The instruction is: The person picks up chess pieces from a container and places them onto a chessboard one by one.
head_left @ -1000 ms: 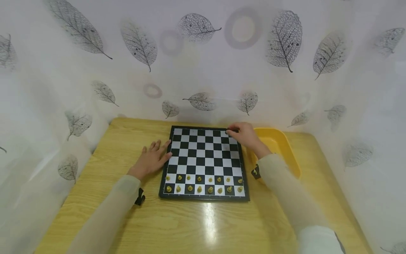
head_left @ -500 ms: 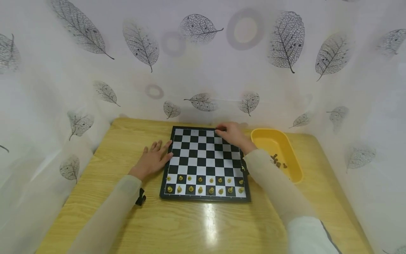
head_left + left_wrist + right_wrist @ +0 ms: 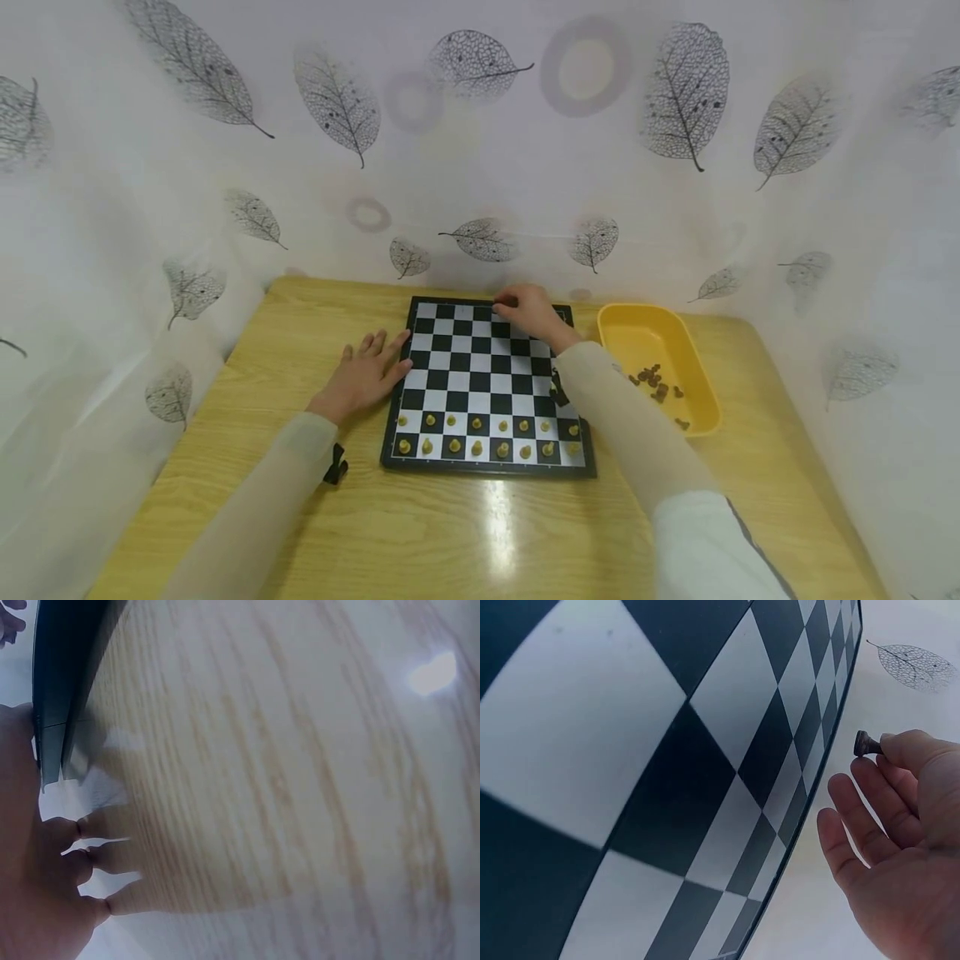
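Observation:
A black-and-white chessboard [image 3: 471,361] lies on the wooden table. Gold chess pieces [image 3: 502,451] stand on its two near rows. Over the board's far edge, right of its middle, my right hand [image 3: 528,310] pinches a small dark chess piece [image 3: 865,744] between thumb and fingertips. In the right wrist view the piece's wide base points away from the thumb, and the other fingers are loosely bent. My left hand [image 3: 362,379] lies with spread fingers at the board's left edge, its thumb and a fingertip touching the frame.
A yellow tray [image 3: 701,367] stands to the right of the board, with several small dark pieces [image 3: 652,377] in it. My right forearm passes over the board's right edge. A leaf-patterned white curtain [image 3: 480,150] hangs behind and beside the table [image 3: 420,533].
My right hand has moved left along the board's far edge, from near the far right corner. Its forearm no longer covers much of the yellow tray. My left hand stays put.

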